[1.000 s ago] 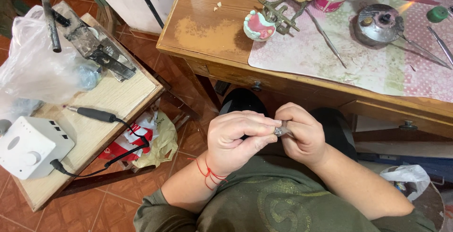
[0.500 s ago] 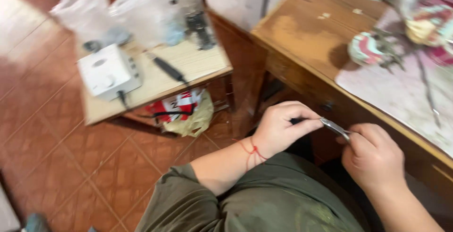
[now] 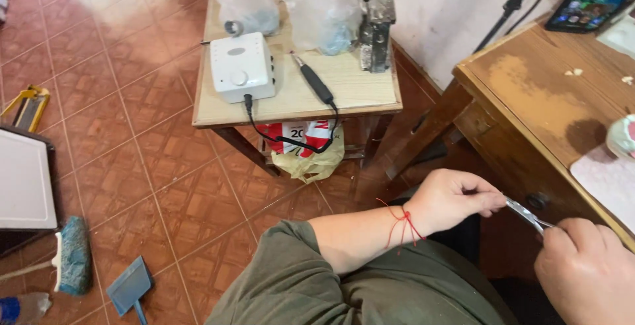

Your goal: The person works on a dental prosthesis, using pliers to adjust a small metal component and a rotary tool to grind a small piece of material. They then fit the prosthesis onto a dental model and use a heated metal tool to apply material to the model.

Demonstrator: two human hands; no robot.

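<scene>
My left hand (image 3: 456,199), with a red thread tied round the wrist, is closed on one end of a thin shiny metal strip (image 3: 522,212). My right hand (image 3: 585,269) at the lower right corner grips the strip's other end. Both hands hover over my lap, in front of the drawer of a brown wooden desk (image 3: 536,100). My olive-green sleeve (image 3: 297,279) fills the bottom middle.
A small wooden side table (image 3: 357,93) carries a white control box (image 3: 241,67), a black handpiece with cable (image 3: 314,80), clear plastic bags and a metal tool. A bag lies under it. A phone (image 3: 589,1) sits on the desk. A brush and blue dustpan (image 3: 129,288) lie on the tiled floor.
The view has swung left toward the side table and floor. My hands have drawn apart, and a thin metal strip now stretches between them instead of a small piece held close.
</scene>
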